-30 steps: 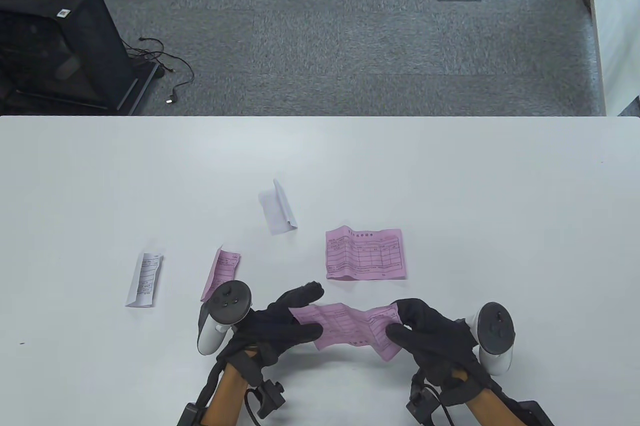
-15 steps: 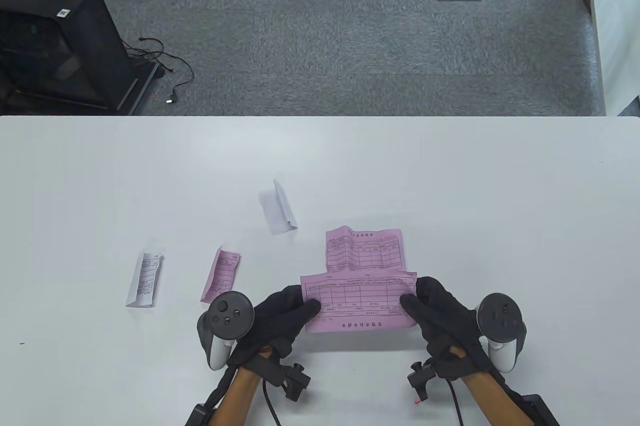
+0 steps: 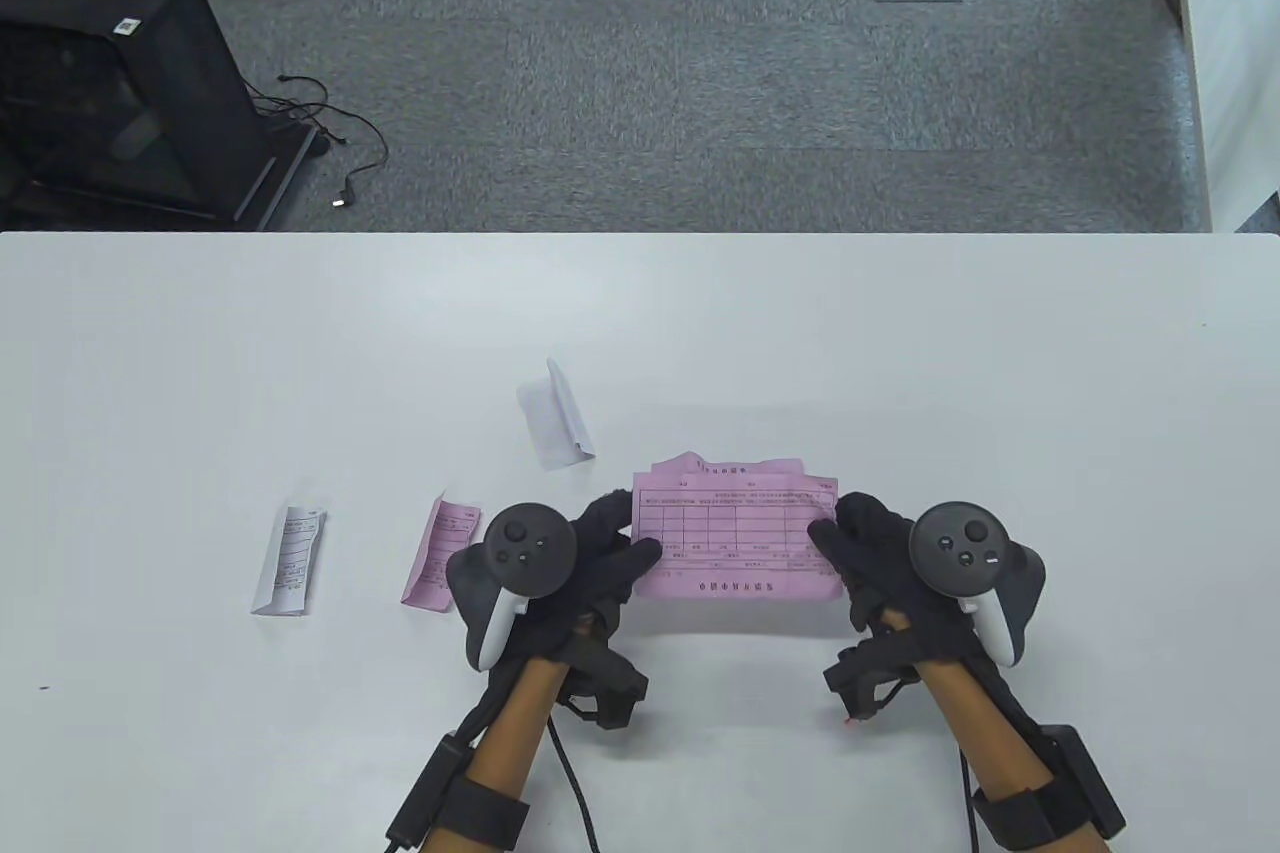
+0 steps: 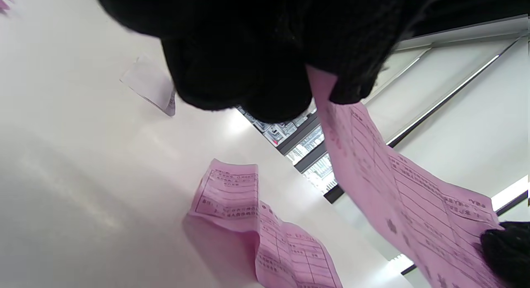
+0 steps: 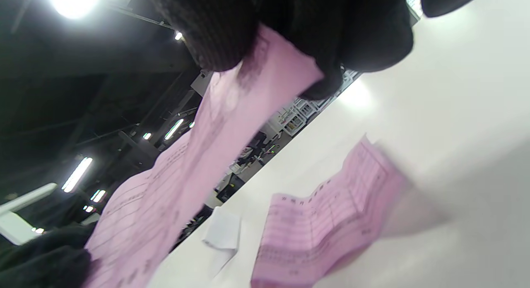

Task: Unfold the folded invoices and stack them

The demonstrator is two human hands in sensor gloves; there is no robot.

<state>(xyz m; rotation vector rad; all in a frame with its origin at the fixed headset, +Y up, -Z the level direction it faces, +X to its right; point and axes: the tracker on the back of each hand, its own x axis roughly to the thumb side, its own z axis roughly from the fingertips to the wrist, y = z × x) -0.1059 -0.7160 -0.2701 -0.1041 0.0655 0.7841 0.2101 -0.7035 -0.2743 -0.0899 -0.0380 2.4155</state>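
Note:
Both hands hold one unfolded pink invoice (image 3: 735, 538) stretched flat between them, above the table. My left hand (image 3: 615, 558) pinches its left edge and my right hand (image 3: 850, 548) pinches its right edge. It also shows in the left wrist view (image 4: 405, 197) and in the right wrist view (image 5: 186, 176). Under it lies another unfolded pink invoice (image 3: 725, 467), mostly hidden in the table view, seen creased in the wrist views (image 4: 265, 230) (image 5: 327, 226). Folded invoices lie to the left: a pink one (image 3: 440, 548), a white one (image 3: 288, 558), a white one (image 3: 555, 413).
The white table (image 3: 900, 343) reaches its far edge at mid-frame, with grey carpet beyond. A black cabinet (image 3: 110, 83) stands on the floor at the far left. Trackers sit on the backs of both hands.
The held pink invoice went from crumpled and half folded to flat and stretched. Both hands carried it away from me, over the unfolded pink invoice on the table.

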